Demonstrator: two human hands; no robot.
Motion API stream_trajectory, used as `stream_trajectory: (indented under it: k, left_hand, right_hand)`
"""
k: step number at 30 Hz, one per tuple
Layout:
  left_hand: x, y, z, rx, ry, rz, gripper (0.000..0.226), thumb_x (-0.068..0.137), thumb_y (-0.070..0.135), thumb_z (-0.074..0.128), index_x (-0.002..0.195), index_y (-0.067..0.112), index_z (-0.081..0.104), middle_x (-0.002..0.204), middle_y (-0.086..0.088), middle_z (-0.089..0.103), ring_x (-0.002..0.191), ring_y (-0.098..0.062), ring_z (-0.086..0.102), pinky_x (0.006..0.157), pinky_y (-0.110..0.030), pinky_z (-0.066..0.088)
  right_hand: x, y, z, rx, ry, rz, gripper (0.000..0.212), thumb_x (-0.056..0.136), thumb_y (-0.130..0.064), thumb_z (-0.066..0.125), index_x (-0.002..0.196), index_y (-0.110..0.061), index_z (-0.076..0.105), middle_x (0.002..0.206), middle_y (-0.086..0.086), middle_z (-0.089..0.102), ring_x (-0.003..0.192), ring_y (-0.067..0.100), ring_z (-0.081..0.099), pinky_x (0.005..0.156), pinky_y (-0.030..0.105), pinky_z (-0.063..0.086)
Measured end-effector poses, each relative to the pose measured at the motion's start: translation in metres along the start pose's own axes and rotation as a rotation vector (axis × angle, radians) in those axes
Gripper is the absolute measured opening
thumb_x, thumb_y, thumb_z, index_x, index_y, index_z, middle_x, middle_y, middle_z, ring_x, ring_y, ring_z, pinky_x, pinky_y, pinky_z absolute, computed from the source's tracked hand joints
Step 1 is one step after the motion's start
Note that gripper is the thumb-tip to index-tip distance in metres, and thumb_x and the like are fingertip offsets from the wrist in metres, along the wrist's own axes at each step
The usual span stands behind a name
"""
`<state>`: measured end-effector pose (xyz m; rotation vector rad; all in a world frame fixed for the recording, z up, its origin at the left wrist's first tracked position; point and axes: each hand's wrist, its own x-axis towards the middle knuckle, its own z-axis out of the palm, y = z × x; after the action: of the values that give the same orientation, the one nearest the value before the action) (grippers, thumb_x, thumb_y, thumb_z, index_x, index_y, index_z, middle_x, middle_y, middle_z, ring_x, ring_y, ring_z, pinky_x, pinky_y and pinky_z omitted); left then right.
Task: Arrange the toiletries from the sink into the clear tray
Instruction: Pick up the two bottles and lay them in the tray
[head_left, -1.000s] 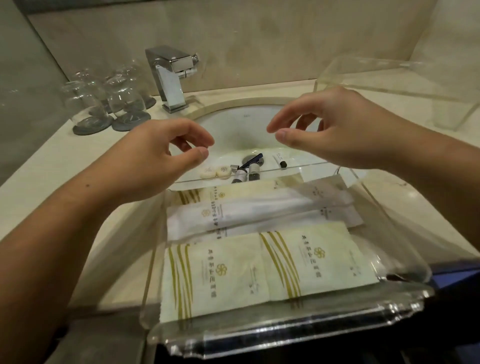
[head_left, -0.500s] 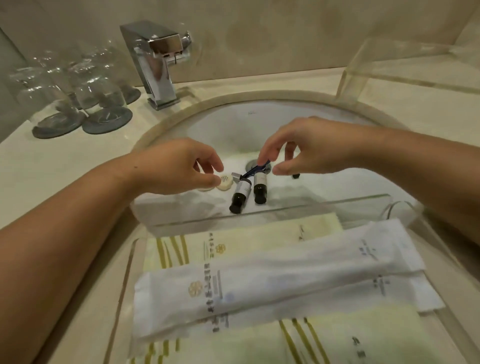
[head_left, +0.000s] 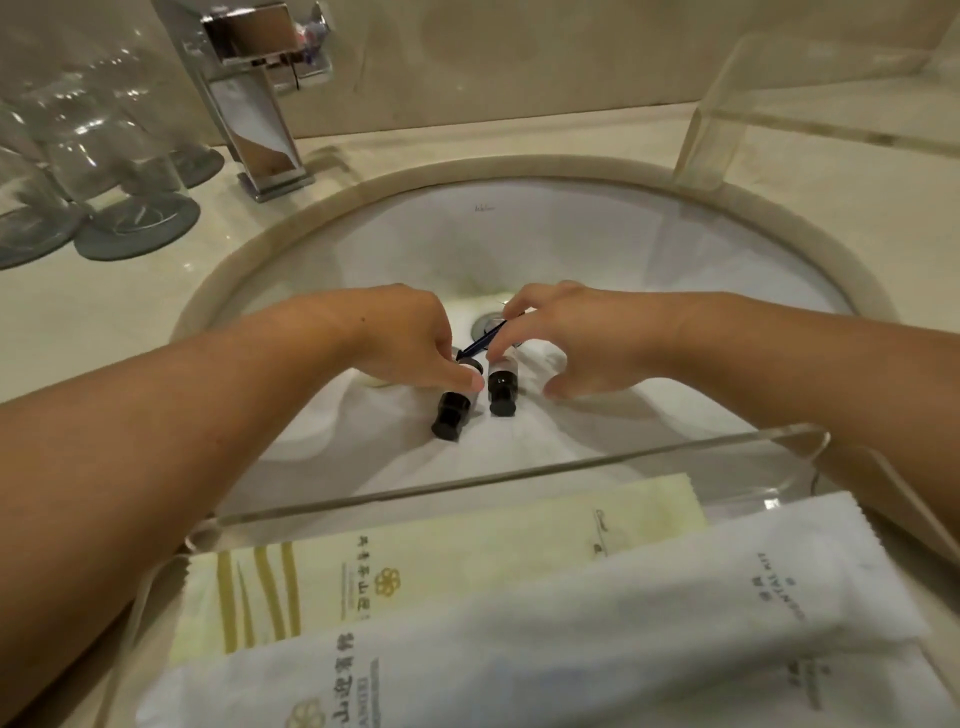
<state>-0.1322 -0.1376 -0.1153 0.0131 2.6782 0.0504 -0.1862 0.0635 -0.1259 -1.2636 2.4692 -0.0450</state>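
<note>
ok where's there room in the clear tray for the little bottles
Bare: the clear acrylic tray's far-right corner, between the yellow striped packet, white dental-kit packet and tray walls. Elsewhere packets mostly cover it. The left hand and right hand crowd the small black-capped bottles.

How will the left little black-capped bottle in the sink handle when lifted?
The left bottle is round and lies on the sloping sink, so it may roll if nudged. It looks small, so probably light.

The white sachet (head_left: 623, 629) lying in the clear tray (head_left: 519, 480) reads "DENTAL KIT" near its right end, with Chinese characters beside a flower emblem at its left. The yellow packet (head_left: 467, 545) behind it bears Chinese print, and the maker's mark on the sink (head_left: 484, 209) is too small to read.
</note>
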Motion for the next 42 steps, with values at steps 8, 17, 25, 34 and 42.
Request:
stream_trajectory:
  k: [8,17,25,34,42]
  left_hand:
    - [0.0,0.006,0.009,0.01,-0.013,-0.006,0.046,0.075,0.071,0.063,0.093,0.03,0.075,0.088,0.006,0.072,0.086,-0.017,0.065,0.077,-0.033,0.053]
    - [-0.005,0.008,0.007,0.042,-0.047,0.031,0.039,0.077,0.063,0.071,0.098,0.031,0.073,0.092,0.013,0.07,0.087,-0.012,0.064,0.075,-0.029,0.051]
    - [-0.015,0.002,0.001,0.026,0.047,0.069,0.031,0.076,0.06,0.073,0.094,0.035,0.07,0.085,0.014,0.066,0.078,-0.007,0.06,0.068,-0.029,0.048]
    - [-0.08,-0.002,-0.025,-0.086,0.432,0.145,0.025,0.083,0.052,0.072,0.102,0.035,0.068,0.092,0.017,0.064,0.081,-0.003,0.058,0.064,-0.022,0.045]
    - [-0.154,0.012,-0.024,-0.213,0.598,0.187,0.023,0.084,0.045,0.072,0.105,0.036,0.069,0.091,0.022,0.067,0.085,0.0,0.06,0.064,-0.013,0.04]
  right_hand:
    - [0.004,0.004,0.005,-0.03,0.052,-0.025,0.041,0.083,-0.025,0.076,0.118,-0.034,0.057,0.127,-0.007,0.054,0.117,0.022,0.044,0.083,0.033,0.039]
    - [0.006,0.004,0.01,-0.043,0.045,-0.036,0.036,0.082,-0.036,0.076,0.115,-0.042,0.063,0.104,-0.005,0.048,0.107,0.019,0.043,0.086,0.035,0.044]
    - [-0.007,0.002,-0.003,-0.065,-0.007,0.065,0.034,0.087,-0.04,0.071,0.118,-0.03,0.061,0.119,-0.005,0.057,0.111,0.021,0.051,0.09,0.038,0.048]
    - [-0.058,-0.012,-0.035,0.19,0.299,0.073,0.016,0.088,-0.04,0.07,0.101,-0.035,0.063,0.097,-0.02,0.066,0.088,0.011,0.068,0.075,0.03,0.05]
    - [-0.121,-0.045,-0.054,0.252,0.537,0.035,0.026,0.084,-0.047,0.071,0.108,-0.037,0.066,0.098,-0.024,0.063,0.092,-0.008,0.056,0.074,0.019,0.042]
